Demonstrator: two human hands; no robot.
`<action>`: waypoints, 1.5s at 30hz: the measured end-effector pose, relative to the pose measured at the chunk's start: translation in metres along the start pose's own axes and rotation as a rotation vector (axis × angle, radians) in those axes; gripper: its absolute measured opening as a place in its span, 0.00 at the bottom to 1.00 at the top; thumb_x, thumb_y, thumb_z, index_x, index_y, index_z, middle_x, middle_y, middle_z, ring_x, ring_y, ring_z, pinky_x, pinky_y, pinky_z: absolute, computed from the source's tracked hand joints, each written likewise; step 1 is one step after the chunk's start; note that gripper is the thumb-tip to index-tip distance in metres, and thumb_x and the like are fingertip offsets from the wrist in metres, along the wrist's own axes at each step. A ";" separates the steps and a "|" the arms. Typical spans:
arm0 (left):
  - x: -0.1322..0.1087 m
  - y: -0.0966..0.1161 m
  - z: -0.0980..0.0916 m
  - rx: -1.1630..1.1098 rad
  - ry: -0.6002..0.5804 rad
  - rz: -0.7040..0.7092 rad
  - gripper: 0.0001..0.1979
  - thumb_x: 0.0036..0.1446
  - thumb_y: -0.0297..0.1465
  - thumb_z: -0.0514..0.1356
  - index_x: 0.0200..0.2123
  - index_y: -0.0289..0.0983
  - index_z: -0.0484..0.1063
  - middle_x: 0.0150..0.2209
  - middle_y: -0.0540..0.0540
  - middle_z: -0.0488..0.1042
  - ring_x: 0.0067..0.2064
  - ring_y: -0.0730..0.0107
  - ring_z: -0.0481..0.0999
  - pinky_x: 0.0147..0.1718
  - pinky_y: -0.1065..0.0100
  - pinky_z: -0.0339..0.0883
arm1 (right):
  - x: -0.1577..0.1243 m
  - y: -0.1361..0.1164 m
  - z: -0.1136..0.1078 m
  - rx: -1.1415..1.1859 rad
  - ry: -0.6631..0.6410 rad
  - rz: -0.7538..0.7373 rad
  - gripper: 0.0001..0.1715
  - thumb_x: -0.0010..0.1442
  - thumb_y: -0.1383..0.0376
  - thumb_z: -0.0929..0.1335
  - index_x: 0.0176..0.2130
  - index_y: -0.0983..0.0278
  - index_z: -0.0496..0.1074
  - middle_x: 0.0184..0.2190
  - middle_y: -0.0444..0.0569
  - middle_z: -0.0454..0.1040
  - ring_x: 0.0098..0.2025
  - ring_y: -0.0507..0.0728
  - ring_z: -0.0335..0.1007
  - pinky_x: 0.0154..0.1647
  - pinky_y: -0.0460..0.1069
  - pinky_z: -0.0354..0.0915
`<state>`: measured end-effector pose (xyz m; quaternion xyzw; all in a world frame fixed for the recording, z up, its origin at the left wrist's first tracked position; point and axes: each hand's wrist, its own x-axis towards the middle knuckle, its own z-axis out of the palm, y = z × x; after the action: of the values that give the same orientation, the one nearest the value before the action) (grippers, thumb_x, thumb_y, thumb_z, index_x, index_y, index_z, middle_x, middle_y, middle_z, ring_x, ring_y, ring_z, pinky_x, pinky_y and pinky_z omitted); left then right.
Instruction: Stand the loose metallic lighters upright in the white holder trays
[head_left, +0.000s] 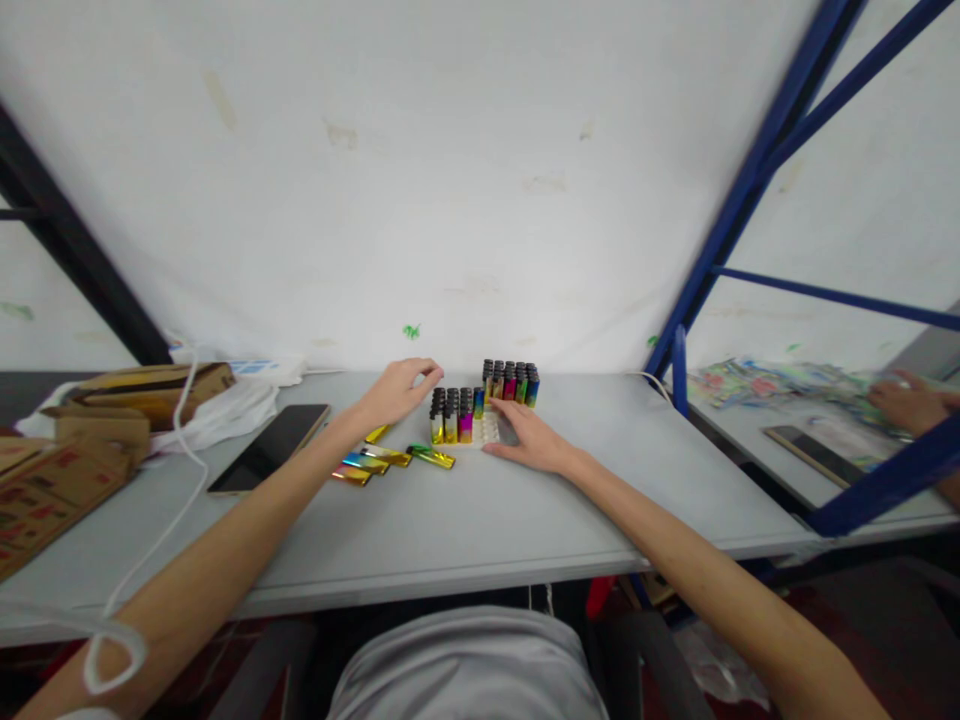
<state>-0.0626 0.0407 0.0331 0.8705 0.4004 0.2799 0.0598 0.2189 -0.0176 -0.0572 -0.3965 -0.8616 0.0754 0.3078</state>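
A white holder tray [486,430] on the table carries upright shiny lighters [451,425] in its left part, with a blue one [478,403] further back. Its right part shows bare slots. My right hand [527,437] spans the tray's right end, thumb at the front corner and fingers at the back beside the blue lighter. Just left of the standing lighters and above the table, my left hand [399,392] has loosely bent fingers and nothing visible in it. Several loose lighters [386,455] in gold, blue and green lie below it.
Behind the tray stands another block of upright lighters [511,382]. A black phone [271,448] lies at left, near cardboard boxes [71,480] and a white cable [184,440]. A blue metal frame [739,215] rises at right; beyond it, another person's hand [907,402] is near a phone [814,455].
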 end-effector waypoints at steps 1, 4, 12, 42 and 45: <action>-0.004 -0.009 -0.005 0.015 -0.013 -0.027 0.24 0.67 0.46 0.48 0.44 0.36 0.78 0.47 0.39 0.82 0.49 0.56 0.79 0.50 0.63 0.69 | 0.000 0.000 0.000 0.001 -0.004 0.001 0.46 0.63 0.51 0.74 0.70 0.66 0.57 0.65 0.66 0.67 0.65 0.70 0.66 0.67 0.66 0.63; -0.017 -0.042 -0.023 0.092 -0.170 -0.164 0.23 0.62 0.46 0.52 0.42 0.37 0.80 0.43 0.41 0.83 0.45 0.56 0.80 0.48 0.64 0.70 | 0.000 0.000 0.000 0.012 -0.015 0.015 0.46 0.63 0.51 0.73 0.70 0.66 0.57 0.65 0.65 0.67 0.65 0.70 0.67 0.66 0.66 0.64; -0.035 -0.097 -0.043 0.264 -0.309 -0.377 0.20 0.50 0.49 0.59 0.28 0.39 0.78 0.31 0.42 0.82 0.36 0.57 0.80 0.38 0.67 0.68 | -0.001 0.003 -0.002 0.019 -0.031 0.022 0.47 0.63 0.49 0.73 0.71 0.65 0.56 0.66 0.65 0.66 0.67 0.70 0.65 0.67 0.67 0.62; -0.048 -0.057 -0.044 0.111 -0.561 -0.687 0.22 0.43 0.39 0.68 0.41 0.37 0.71 0.32 0.39 0.80 0.26 0.53 0.81 0.22 0.64 0.72 | -0.001 0.004 -0.009 -0.020 -0.098 0.019 0.44 0.65 0.47 0.71 0.69 0.66 0.60 0.66 0.66 0.66 0.67 0.70 0.65 0.67 0.68 0.62; -0.043 -0.051 -0.036 0.088 -0.577 -0.632 0.23 0.49 0.41 0.65 0.45 0.35 0.71 0.30 0.39 0.79 0.28 0.53 0.82 0.23 0.65 0.72 | -0.001 0.004 -0.009 -0.024 -0.109 0.015 0.44 0.66 0.48 0.71 0.69 0.67 0.59 0.66 0.67 0.66 0.67 0.70 0.65 0.68 0.67 0.62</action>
<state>-0.1382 0.0389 0.0277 0.7494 0.6258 -0.0243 0.2149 0.2271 -0.0166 -0.0518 -0.4018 -0.8750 0.0887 0.2550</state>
